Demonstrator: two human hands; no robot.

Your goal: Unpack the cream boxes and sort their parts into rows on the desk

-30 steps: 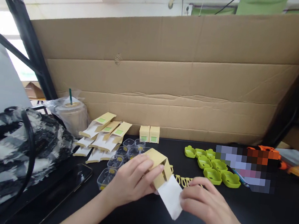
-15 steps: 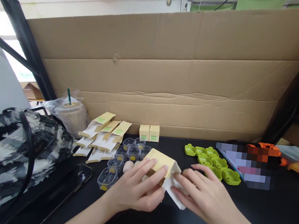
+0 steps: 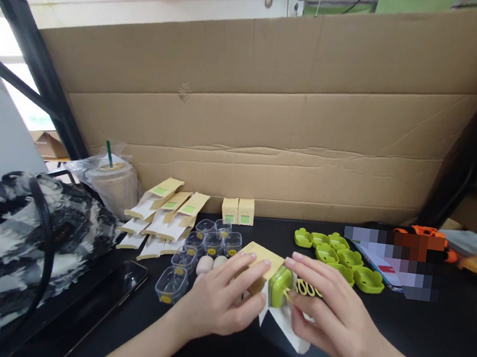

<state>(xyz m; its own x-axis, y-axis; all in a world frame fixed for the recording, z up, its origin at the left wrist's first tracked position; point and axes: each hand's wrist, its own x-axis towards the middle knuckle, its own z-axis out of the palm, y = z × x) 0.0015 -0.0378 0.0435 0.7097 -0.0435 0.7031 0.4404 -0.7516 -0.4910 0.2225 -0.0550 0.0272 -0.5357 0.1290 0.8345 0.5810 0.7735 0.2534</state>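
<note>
My left hand (image 3: pixel 219 298) grips a small tan cardboard box (image 3: pixel 264 258) with white open flaps, held low over the black table (image 3: pixel 438 353). My right hand (image 3: pixel 330 314) pinches a green frog-shaped case (image 3: pixel 280 285) at the box's open end, the case partly inside the mouth. A white flap (image 3: pixel 289 329) hangs below the fingers. Two pinkish egg-shaped sponges (image 3: pixel 205 265) lie just left of my left hand.
Several flat tan boxes (image 3: pixel 164 216) and clear small cups (image 3: pixel 195 251) lie left of centre, two closed boxes (image 3: pixel 238 211) behind. More green cases (image 3: pixel 341 260) sit to the right. A patterned bag (image 3: pixel 4 248), a phone (image 3: pixel 106 295) and an iced drink (image 3: pixel 111 183) occupy the left.
My right hand has brought a green case to the box's open end, where before it only touched the white flap. The box has tilted lower; the sponges now show beside it.
</note>
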